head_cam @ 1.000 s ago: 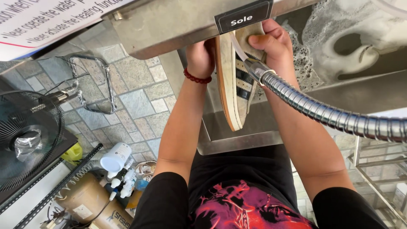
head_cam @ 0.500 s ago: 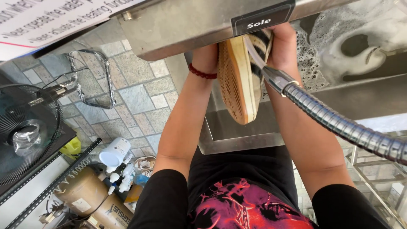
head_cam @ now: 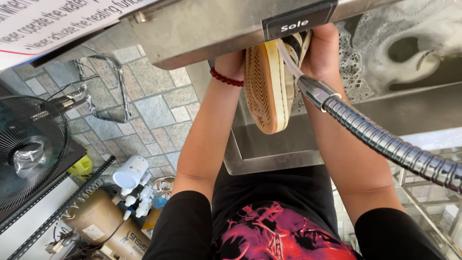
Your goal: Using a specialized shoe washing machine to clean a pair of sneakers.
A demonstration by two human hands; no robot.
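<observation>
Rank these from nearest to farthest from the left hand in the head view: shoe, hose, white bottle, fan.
1. Shoe: right beside the left hand, which seems to grip it.
2. Hose: just past the shoe, on the right.
3. White bottle: down on the floor, lower left.
4. Fan: far left edge.

Tan sole (head_cam: pixel 262 91) with zigzag tread; cream edge, black-and-white striped upper on the shoe (head_cam: pixel 294 48). Dark red bead bracelet (head_cam: pixel 226 78). Silver ribbed hose (head_cam: pixel 385 142). Black shirt (head_cam: pixel 274 226) — red and pink print. Grey-green stone floor (head_cam: pixel 154 110) in mixed blocks. White foam (head_cam: pixel 380 43) — grey steel sink (head_cam: pixel 269 154). Black fan (head_cam: pixel 29 149).
</observation>
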